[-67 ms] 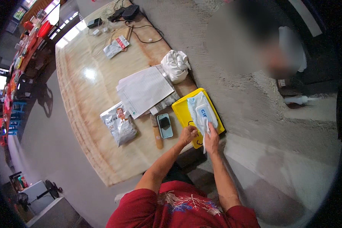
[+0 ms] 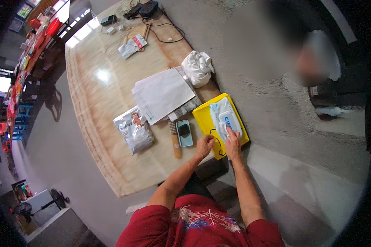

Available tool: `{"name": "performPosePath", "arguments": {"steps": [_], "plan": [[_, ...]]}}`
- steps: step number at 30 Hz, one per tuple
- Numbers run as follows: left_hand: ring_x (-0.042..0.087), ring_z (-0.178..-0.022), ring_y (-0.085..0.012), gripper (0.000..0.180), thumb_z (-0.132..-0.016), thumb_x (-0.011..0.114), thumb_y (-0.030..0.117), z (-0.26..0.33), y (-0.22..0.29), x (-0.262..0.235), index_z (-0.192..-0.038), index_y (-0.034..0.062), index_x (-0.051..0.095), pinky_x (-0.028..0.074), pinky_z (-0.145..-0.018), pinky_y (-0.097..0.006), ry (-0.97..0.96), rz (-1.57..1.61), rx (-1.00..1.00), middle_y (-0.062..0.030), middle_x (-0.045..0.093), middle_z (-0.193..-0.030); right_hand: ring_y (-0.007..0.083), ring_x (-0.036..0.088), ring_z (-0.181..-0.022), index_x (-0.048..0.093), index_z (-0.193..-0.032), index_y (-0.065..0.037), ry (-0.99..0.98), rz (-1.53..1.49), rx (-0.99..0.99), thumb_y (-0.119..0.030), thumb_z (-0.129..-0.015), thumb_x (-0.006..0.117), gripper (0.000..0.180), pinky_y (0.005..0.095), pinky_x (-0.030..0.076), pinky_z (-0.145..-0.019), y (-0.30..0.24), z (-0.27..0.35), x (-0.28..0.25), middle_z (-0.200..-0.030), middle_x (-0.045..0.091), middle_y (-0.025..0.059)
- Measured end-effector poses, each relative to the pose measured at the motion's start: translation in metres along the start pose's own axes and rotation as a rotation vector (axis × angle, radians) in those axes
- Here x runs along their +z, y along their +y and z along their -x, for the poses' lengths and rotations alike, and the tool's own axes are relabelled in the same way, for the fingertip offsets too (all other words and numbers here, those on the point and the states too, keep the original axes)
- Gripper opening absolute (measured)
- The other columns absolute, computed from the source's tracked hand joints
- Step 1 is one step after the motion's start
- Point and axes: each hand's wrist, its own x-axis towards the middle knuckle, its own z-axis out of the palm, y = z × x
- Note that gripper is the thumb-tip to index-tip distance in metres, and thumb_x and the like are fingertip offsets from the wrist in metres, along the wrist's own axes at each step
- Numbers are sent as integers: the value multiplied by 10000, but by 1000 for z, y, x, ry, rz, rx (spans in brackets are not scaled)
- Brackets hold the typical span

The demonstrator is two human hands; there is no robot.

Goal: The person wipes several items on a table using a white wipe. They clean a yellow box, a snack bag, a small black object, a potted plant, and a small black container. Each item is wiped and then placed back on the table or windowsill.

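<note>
The wet-wipe pack [image 2: 223, 119], white with a blue label, lies on a yellow tray [image 2: 202, 119] at the near right edge of the wooden desk [image 2: 95, 99]. Going left to right: a silver snack bag [image 2: 134, 131] lies on the desk, then a wooden-handled brush [image 2: 175, 140] and a phone [image 2: 184, 133] side by side, with a stack of white papers [image 2: 163, 94] behind them and a bunched white cloth [image 2: 198, 68] farther back. The left hand [image 2: 205, 146] rests at the tray's near edge, fingers curled; whether its grip holds anything cannot be told. The right hand [image 2: 233, 145] presses its fingertips on the pack's near end, its grip loose, not closed around it.
</note>
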Motion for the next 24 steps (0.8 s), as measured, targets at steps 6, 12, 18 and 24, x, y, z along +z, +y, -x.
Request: {"name": "performPosePath", "arguments": {"steps": [6,12,18,24], "plan": [[451,-916,-317,404,-696,682,189,30,-23,-94,-1002,20,481,375,-796,-415,962,-552,-38,-155,476,-928,363,489,-1034,525,-1137,13,-216,-138,47,-7,-774,474,367,396,401,-872,1,54,15,-1098,515,197],[418,-1092,-348,683,-645,745,357,44,-38,-227,-1149,15,434,368,-881,-438,1399,-427,-809,-175,473,-1097,340,550,-902,545,-1107,10,-338,-203,170,-22,-754,514,355,377,437,-793,5,136,28,-959,563,196],[502,-1050,-257,906,-551,830,383,43,-120,-319,-1227,-48,408,425,-866,-363,950,170,-609,-171,486,-1192,352,515,-937,523,-1122,15,-391,-246,269,-29,-767,522,358,398,419,-811,-11,167,41,-978,531,192],[582,-773,-175,561,-607,813,307,39,-88,-332,-1007,-22,595,462,-676,-312,573,355,-548,-80,625,-879,326,535,-926,523,-1126,21,-363,-273,329,-46,-773,524,359,379,430,-810,-46,185,58,-988,534,188]]}}
